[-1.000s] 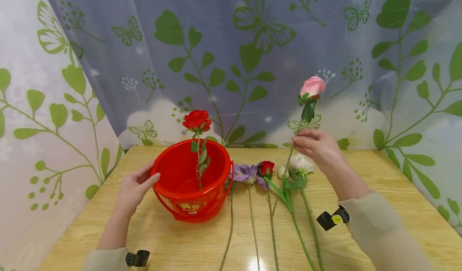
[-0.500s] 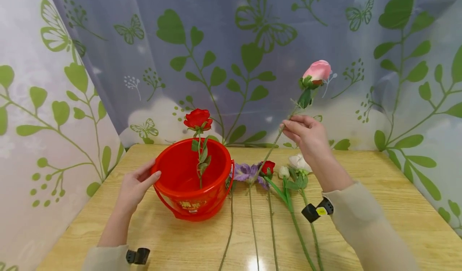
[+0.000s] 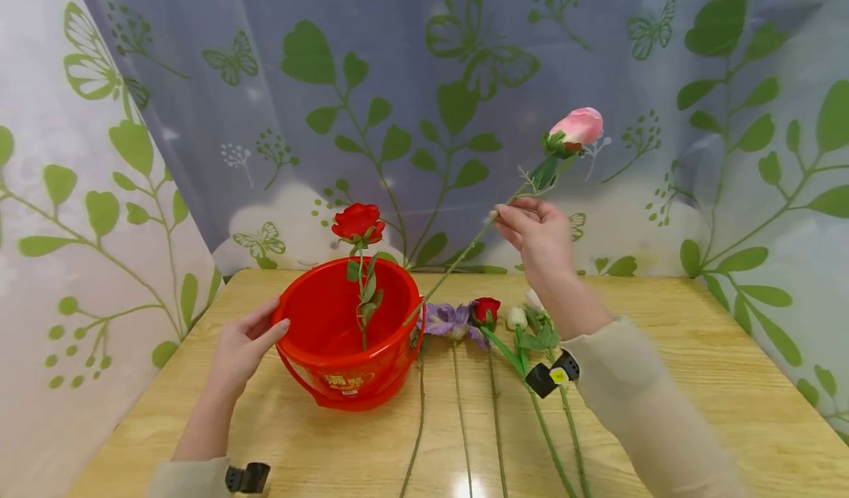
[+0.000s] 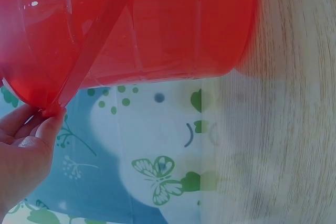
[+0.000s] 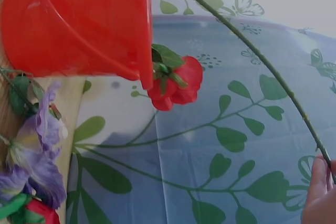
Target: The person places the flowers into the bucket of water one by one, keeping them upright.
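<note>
A red bucket (image 3: 348,373) stands on the left half of the table. My left hand (image 3: 242,351) grips its left rim beside the handle joint; in the left wrist view the thumb and fingers (image 4: 46,129) pinch there. One red rose (image 3: 359,224) stands upright in the bucket, its bloom above the rim. With thumb and fingertips my right hand (image 3: 540,240) pinches the stem of a pink rose (image 3: 578,127), raised and slanting. The lower end of its stem (image 5: 252,48) points down-left and overlaps the bucket's right rim in the head view.
Several flowers lie right of the bucket, stems toward the front: a purple flower (image 3: 449,321), a red rose (image 3: 487,309), a white bud (image 3: 516,317) and a white flower (image 3: 533,300) partly behind my right arm. A patterned curtain (image 3: 411,78) hangs behind the wooden table (image 3: 670,365).
My right hand has moved left and up with the pink rose, tilting it so the stem end swings over toward the bucket. My left hand and the bucket have stayed in place.
</note>
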`<action>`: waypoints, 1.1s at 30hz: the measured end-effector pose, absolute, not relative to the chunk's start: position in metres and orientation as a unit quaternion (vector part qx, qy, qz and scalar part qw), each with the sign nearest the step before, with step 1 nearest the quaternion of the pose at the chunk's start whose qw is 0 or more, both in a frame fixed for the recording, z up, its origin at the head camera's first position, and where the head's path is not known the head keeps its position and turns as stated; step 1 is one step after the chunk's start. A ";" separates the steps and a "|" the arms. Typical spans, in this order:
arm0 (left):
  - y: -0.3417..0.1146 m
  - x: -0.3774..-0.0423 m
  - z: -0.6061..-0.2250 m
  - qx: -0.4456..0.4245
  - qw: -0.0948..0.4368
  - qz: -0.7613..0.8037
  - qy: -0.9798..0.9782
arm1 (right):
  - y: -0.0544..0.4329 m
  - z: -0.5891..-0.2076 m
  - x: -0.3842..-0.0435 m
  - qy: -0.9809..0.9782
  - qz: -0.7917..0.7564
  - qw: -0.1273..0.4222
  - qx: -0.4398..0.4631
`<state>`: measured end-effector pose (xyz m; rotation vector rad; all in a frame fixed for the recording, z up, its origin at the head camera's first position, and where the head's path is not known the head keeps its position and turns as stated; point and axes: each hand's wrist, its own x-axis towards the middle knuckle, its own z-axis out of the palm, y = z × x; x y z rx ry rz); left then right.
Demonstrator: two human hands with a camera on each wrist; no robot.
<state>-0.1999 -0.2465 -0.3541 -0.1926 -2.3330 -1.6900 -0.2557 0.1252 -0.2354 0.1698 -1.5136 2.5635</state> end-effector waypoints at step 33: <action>-0.249 -0.201 -0.356 -0.071 0.131 -0.582 -0.799 | 0.047 -0.279 -0.268 -0.608 0.786 0.079 0.078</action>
